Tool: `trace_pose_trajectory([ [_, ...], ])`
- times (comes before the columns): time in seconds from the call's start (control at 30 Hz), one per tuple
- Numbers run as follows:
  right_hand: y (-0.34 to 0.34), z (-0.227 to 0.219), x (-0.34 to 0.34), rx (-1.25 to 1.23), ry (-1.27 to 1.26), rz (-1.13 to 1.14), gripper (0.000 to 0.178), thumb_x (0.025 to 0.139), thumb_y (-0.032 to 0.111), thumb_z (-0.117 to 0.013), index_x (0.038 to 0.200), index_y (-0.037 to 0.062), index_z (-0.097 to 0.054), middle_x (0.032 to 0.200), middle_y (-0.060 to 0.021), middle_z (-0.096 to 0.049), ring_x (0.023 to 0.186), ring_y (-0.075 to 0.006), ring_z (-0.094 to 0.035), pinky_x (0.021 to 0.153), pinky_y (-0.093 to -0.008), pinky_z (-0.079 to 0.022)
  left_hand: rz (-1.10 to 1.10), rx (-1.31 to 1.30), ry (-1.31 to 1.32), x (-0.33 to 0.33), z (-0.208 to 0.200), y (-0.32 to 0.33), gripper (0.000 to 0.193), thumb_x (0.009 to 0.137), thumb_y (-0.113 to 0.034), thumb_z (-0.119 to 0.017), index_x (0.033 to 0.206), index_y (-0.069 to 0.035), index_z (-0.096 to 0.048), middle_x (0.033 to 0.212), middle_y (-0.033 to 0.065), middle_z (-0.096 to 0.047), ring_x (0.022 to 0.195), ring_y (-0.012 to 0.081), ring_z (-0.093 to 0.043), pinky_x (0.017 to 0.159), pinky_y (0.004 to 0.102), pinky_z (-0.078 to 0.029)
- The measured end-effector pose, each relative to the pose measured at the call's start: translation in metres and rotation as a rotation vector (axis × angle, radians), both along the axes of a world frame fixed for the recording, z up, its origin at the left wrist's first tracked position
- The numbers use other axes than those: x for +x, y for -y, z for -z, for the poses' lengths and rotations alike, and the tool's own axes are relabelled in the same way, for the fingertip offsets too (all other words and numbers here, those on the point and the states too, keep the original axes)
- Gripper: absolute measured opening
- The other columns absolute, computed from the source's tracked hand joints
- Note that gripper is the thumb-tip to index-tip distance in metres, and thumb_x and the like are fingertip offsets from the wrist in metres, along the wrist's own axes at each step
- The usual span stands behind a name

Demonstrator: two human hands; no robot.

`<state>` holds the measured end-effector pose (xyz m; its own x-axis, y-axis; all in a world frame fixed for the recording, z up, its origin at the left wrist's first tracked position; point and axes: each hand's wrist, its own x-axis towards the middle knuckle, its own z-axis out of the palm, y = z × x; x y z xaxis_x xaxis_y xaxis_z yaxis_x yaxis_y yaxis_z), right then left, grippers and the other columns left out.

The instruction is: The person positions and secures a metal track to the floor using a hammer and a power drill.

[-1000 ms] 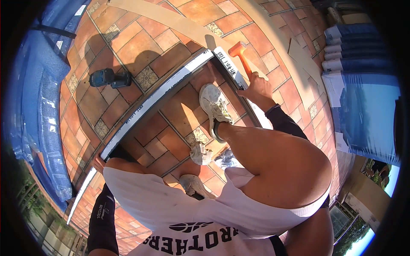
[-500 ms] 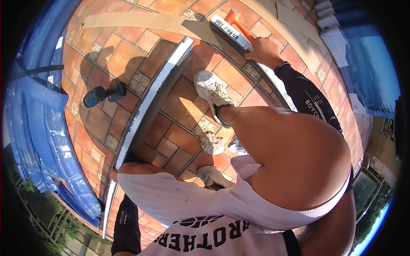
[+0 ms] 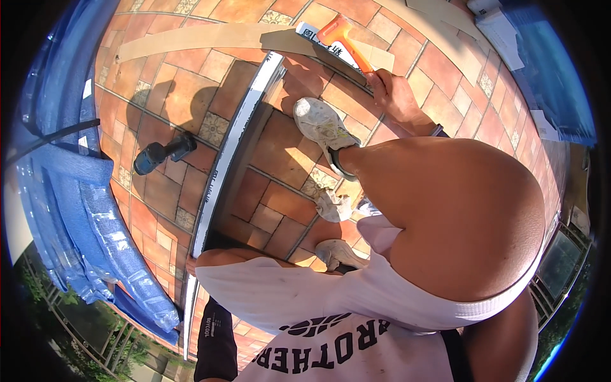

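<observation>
My right hand (image 3: pixel 398 99) is closed round the handle of an orange mallet (image 3: pixel 347 43), held at the upper right. Under the mallet is the end of a white-faced strip (image 3: pixel 309 33) with dark markings. A second long white-faced metal profile (image 3: pixel 237 134) runs from the upper middle down to the lower left. At its lower part, beside my knee, fingers of my left hand (image 3: pixel 191 265) wrap its outer edge; the rest of that hand is hidden behind my leg.
A blue-and-black cordless power tool (image 3: pixel 164 153) lies on the tiled floor, left of the profile. Blue plastic-wrapped items (image 3: pixel 76 204) line the left side. A cardboard strip (image 3: pixel 191 39) lies across the top. My shoe (image 3: pixel 321 124) and a crumpled pale piece (image 3: pixel 332 205) are between the profiles.
My right hand has come off the right-hand strip and turned, so the mallet now shows over the strip's end. The left hand stays on the long profile. The view has shifted slightly.
</observation>
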<state>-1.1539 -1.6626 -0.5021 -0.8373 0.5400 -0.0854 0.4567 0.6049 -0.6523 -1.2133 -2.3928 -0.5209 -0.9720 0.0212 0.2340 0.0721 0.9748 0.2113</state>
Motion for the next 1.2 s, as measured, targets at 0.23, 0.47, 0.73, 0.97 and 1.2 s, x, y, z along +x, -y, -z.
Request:
trace_pose_trajectory([
  [0.23,0.027,0.042,-0.006,0.084,0.121,-0.166,0.034,0.112,0.031,-0.06,0.108,-0.0007,-0.071,0.078,-0.0286,-0.067,0.074,-0.0513,-0.064,0.065,-0.0521,-0.051,0.0,0.012,0.002,0.004,-0.001,0.0,0.081,0.068,-0.025,-0.087,0.14,-0.004,-0.057,0.129,0.0224,-0.056,0.127,0.0451,-0.048,0.112,0.0576,-0.037],
  [0.47,0.006,0.017,-0.03,-0.493,0.188,0.034,0.051,0.114,0.043,-0.053,0.098,-0.0022,-0.068,0.065,-0.0111,-0.06,0.057,-0.0251,-0.06,0.056,-0.0419,-0.048,-0.009,0.006,0.011,0.008,-0.002,0.004,0.08,0.068,-0.026,-0.087,0.139,-0.004,-0.057,0.129,0.0224,-0.057,0.126,0.0451,-0.049,0.111,0.0576,-0.037],
  [0.73,0.039,0.008,-0.056,-0.881,0.287,0.007,0.052,0.11,0.05,-0.058,0.099,-0.0007,-0.065,0.073,-0.001,-0.054,0.056,-0.0109,-0.048,0.05,-0.0302,-0.041,0.007,-0.004,0.011,0.008,-0.004,0.005,0.08,0.068,-0.027,-0.087,0.139,-0.004,-0.057,0.128,0.0223,-0.057,0.126,0.045,-0.049,0.111,0.0575,-0.037],
  [0.97,0.03,0.023,-0.054,-0.954,0.103,0.294,0.053,0.11,0.051,-0.057,0.097,-0.0001,-0.064,0.07,0.0009,-0.052,0.056,-0.0105,-0.047,0.051,-0.0294,-0.043,0.026,0.001,0.019,0.006,-0.003,0.002,0.079,0.068,-0.027,-0.087,0.138,-0.004,-0.058,0.127,0.0222,-0.057,0.125,0.0449,-0.05,0.11,0.0575,-0.037],
  [1.2,0.026,0.032,-0.043,-0.938,0.219,0.161,0.051,0.109,0.049,-0.056,0.101,0.0003,-0.068,0.074,-0.0017,-0.057,0.059,-0.0121,-0.052,0.051,-0.0333,-0.044,0.033,-0.003,0.038,0.011,-0.006,0.005,0.079,0.069,-0.028,-0.087,0.138,-0.004,-0.058,0.127,0.0222,-0.058,0.125,0.0448,-0.05,0.11,0.0575,-0.037],
])
